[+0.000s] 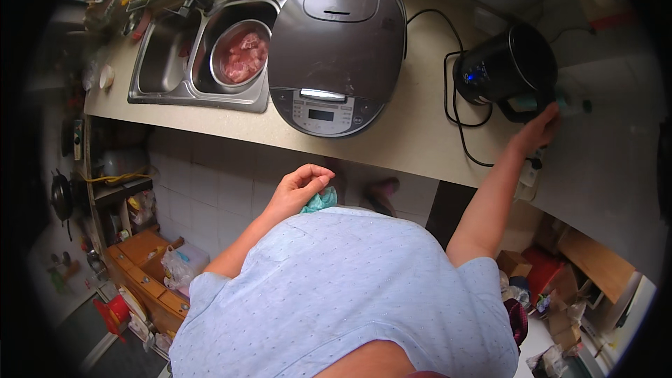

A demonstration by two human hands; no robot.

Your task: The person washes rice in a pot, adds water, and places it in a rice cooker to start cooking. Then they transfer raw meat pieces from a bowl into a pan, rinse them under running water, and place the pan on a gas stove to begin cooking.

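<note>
My left hand is closed around a crumpled teal cloth in front of my body, below the counter edge. To the right, my right hand is at the handle of a black electric jug appliance. Its fingers are partly hidden, so I cannot tell whether they grip the handle or only touch it. A small blue light glows on the jug's side. Left of it, on the counter, stands a large dark rice cooker with its lid down and a control panel at the front.
A double steel sink lies left of the cooker. In its right basin sits a metal bowl of raw meat in reddish water. A black power cord loops over the counter to a wall socket. A wooden cabinet stands behind left.
</note>
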